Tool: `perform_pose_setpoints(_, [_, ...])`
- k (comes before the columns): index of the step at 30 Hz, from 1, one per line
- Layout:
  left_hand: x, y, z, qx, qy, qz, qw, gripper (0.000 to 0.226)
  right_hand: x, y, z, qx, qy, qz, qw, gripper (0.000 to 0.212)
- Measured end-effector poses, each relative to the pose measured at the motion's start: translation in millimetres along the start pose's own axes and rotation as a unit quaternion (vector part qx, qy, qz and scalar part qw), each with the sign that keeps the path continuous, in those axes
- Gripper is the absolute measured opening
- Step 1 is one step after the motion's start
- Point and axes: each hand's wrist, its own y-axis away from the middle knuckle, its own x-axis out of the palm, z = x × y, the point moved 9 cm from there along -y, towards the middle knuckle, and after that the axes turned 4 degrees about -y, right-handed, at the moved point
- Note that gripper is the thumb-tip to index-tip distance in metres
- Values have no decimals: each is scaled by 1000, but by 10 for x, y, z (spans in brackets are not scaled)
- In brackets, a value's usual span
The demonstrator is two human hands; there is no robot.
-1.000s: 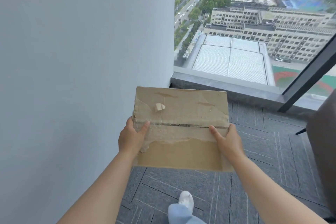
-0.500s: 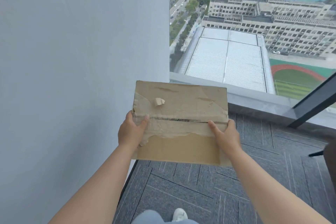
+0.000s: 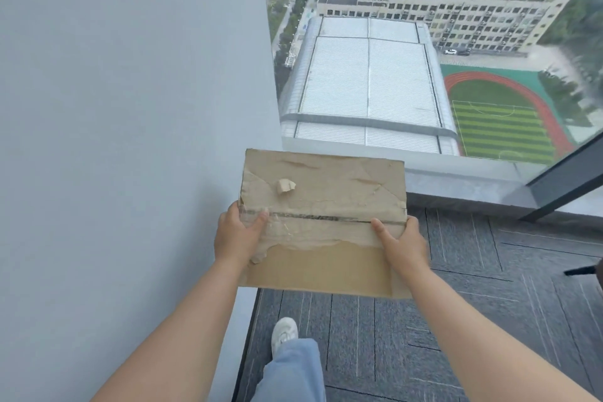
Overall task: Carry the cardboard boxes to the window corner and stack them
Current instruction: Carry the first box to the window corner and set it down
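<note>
Holding one cardboard box (image 3: 323,222) above the carpet (image 3: 456,320), the left hand (image 3: 236,237) grips its left edge and the right hand (image 3: 401,246) its right edge, near the wall (image 3: 130,140) and one window (image 3: 424,59). One shoe (image 3: 284,333) shows below.

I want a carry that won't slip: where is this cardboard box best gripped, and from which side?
Grip the cardboard box by its two short ends, one from each side, as the left hand and right hand do now, thumbs on top near the taped seam. It is wide and flat, and its top paper is torn and peeling.
</note>
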Motion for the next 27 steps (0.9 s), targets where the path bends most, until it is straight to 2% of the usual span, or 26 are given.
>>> perform_pose_setpoints(8, [420, -1268, -191, -18, -23, 42, 999, 44, 436, -899, 228, 73, -19, -19, 997, 63])
perform_pose_setpoints(14, [1028, -1858, -45, -37, -29, 68, 997, 41, 740, -1652, -9, 98, -4, -3, 995, 63])
perform_pose_setpoints(22, [2373, -2944, 650, -65, -31, 64, 995, 37, 1692, -3146, -821, 111, 19, 26, 993, 66])
perform_pose_setpoints(27, [3253, -3622, 1393, -82, -40, 72, 993, 41, 2479, -4005, -1469, 101, 29, 44, 994, 66])
